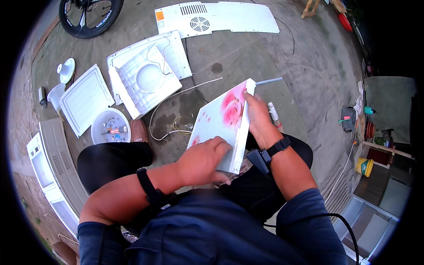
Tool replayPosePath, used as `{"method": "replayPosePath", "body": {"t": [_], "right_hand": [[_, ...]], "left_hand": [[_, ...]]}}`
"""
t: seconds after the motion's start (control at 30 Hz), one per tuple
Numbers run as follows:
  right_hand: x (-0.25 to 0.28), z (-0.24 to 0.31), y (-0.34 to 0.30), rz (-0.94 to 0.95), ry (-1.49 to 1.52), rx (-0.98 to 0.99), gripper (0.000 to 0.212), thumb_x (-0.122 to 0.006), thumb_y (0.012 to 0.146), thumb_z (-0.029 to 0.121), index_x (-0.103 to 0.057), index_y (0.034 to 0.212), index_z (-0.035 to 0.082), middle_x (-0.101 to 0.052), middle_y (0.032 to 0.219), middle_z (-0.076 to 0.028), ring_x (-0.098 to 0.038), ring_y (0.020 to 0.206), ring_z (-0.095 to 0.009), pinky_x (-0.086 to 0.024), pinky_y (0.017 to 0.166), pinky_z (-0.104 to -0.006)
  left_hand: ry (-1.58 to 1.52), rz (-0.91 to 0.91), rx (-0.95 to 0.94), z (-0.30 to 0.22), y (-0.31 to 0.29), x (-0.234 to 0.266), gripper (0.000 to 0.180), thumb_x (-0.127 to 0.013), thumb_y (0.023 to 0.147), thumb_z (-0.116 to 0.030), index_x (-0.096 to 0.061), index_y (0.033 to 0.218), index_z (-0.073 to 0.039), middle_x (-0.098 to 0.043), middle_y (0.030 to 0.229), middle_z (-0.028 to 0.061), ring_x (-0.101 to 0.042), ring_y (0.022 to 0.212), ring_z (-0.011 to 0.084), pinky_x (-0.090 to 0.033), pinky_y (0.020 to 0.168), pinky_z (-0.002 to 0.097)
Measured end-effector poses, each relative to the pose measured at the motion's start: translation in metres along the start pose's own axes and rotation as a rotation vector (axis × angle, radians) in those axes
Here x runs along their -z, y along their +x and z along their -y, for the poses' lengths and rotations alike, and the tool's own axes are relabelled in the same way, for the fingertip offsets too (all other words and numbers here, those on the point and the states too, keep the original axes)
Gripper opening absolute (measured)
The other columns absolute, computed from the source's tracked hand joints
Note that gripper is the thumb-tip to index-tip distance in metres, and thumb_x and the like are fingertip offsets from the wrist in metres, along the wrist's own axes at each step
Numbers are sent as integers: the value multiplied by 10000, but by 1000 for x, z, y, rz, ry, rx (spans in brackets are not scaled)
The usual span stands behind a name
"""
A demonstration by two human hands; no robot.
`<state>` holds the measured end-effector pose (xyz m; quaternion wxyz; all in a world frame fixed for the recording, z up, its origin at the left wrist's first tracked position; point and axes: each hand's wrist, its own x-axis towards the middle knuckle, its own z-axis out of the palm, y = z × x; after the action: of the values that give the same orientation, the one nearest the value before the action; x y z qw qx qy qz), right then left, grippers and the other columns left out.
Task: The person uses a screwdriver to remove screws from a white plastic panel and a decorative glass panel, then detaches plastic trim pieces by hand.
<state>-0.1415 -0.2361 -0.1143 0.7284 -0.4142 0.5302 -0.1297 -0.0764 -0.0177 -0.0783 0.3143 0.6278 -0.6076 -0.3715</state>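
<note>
A flat white panel [216,115] printed with pink roses is tilted across my lap. My right hand [257,112] grips its right edge, thumb on the printed face and the other fingers behind. At the near end, my left hand [204,161] is bent over the panel's lower edge, its fingertips partly hidden. A thin grey-blue tube [269,81] sticks out past the panel's far corner; where it starts is hidden. Beside my right wrist lies a white cylindrical item [273,112]. A pale cable [152,126] runs over the ground left of the panel, with thin loose wires near its end.
At left a white bowl [96,130] holds small parts and a striped-handled tool. Beyond it are a white plastic housing [126,88], a flat white tray-like panel [86,101] and a vented panel [247,17]. A wheel [90,31] stands far left; a yellow bucket [364,167] is at right.
</note>
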Motion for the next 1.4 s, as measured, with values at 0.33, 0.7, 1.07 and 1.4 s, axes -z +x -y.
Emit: {"method": "replayPosePath", "body": {"t": [0.33, 0.7, 1.07, 1.4], "right_hand": [[-2, -12, 2, 96, -77, 76, 245, -607, 964, 174, -613, 1071, -46, -668, 915, -111, -659, 780, -170, -551, 696, -317], [-3, -10, 5, 98, -136, 119, 251, -602, 961, 182, -617, 1045, -54, -670, 881, -109, -662, 751, -166, -545, 670, -308], [-5, -12, 9, 95, -222, 173, 243, -614, 946, 179, -633, 1018, -52, -672, 864, -93, -640, 740, -147, -519, 670, -297], [7, -19, 26, 72, -389, 303, 290, -645, 906, 224, -668, 994, -52, -695, 879, -102, -646, 775, -149, -508, 711, -305]], "left_hand": [[-551, -171, 265, 27, 36, -10, 466, -612, 922, -129, -514, 1371, -52, -610, 1065, 180, -645, 962, 280, -508, 859, 367], [-452, -240, 226, 16, 33, -18, 355, -625, 886, -45, -603, 1240, -46, -581, 1034, 158, -653, 937, 274, -514, 847, 375], [-1125, -143, 566, 20, 44, -4, 178, -650, 941, -106, -529, 1018, -1, -681, 897, 110, -677, 803, 157, -559, 685, 284], [-1204, -250, 453, 20, 14, 18, 164, -626, 948, -75, -500, 1042, -28, -661, 863, 89, -684, 786, 168, -553, 670, 275]]}}
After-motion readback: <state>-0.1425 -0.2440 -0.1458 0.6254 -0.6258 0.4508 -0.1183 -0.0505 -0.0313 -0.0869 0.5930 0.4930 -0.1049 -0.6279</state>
